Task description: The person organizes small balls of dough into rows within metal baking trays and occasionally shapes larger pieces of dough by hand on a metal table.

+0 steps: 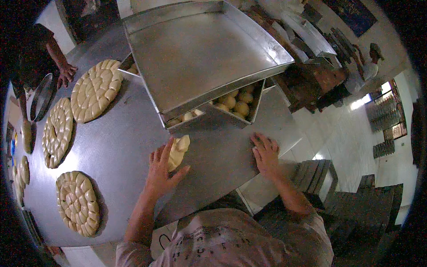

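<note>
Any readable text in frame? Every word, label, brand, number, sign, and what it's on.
None can be read with certainty.
Wearer's shirt: dark print across the front, too small and blurred to read.
Dark panel at upper right: too dim to tell whether it bears any lettering.
Large metal tray: no lettering seen.
Pale dough piece by the left hand: no lettering seen.
</note>
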{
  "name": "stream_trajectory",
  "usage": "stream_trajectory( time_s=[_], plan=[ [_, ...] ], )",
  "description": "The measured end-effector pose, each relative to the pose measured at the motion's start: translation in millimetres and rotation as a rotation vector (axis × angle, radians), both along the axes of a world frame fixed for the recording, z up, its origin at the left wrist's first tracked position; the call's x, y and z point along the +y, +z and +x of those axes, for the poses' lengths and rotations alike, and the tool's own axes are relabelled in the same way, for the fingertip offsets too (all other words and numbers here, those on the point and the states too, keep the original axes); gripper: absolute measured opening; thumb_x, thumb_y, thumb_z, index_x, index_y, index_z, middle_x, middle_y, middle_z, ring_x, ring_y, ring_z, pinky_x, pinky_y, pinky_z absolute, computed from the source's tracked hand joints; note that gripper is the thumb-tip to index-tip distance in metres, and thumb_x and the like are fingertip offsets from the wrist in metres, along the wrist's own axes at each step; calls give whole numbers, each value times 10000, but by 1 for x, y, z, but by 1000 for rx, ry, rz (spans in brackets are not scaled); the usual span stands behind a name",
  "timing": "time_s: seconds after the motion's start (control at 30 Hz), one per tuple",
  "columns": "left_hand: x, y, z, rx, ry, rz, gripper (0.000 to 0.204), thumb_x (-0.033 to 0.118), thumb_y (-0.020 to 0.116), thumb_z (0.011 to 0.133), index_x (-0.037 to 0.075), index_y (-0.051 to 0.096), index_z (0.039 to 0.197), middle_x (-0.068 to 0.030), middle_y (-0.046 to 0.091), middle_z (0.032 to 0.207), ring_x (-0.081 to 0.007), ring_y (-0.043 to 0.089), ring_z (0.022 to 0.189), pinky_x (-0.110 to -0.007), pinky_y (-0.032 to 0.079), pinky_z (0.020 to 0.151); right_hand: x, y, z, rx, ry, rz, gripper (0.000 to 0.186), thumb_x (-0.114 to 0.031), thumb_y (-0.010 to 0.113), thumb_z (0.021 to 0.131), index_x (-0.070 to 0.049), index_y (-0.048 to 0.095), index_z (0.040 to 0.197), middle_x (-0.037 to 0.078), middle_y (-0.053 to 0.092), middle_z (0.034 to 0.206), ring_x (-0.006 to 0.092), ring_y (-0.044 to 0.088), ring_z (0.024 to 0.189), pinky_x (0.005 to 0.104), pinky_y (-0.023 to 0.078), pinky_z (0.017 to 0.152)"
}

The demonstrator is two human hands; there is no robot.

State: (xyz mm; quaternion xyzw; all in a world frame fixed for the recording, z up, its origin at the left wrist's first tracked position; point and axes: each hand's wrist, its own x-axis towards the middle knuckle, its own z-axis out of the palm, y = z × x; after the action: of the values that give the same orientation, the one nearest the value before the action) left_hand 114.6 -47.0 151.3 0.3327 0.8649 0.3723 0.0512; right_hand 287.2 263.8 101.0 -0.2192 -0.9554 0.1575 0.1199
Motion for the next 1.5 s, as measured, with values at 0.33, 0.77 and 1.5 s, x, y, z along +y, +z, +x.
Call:
stream_trajectory(
  time_s=[0.33,0.77,1.5],
  plan=[
    [-95,-27,9,-336,207,-209,333,77,600,765,51,562,1095,-147,563,1019,-265,539,965,-363,453,788,36,-2,-37,-122,181,-56,402,-204,568,773,51,472,1069,277,429,1176,447,365,1121,520,210,1007],
    [-49,-30,34,-290,824,501,253,149,573,839,117,349,725,42,299,673,-65,281,616,-224,302,565,151,-3,-69,161,245,452,243,-209,646,672,-66,558,848,120,543,902,317,481,901,447,371,810],
    [-49,-9,65,-279,953,815,288,7,582,806,110,352,667,47,326,662,-56,331,625,-215,328,571,108,156,-121,670,315,-1165,398,-151,535,762,-39,483,1140,80,549,1029,167,539,930,291,456,804]
  ],
)
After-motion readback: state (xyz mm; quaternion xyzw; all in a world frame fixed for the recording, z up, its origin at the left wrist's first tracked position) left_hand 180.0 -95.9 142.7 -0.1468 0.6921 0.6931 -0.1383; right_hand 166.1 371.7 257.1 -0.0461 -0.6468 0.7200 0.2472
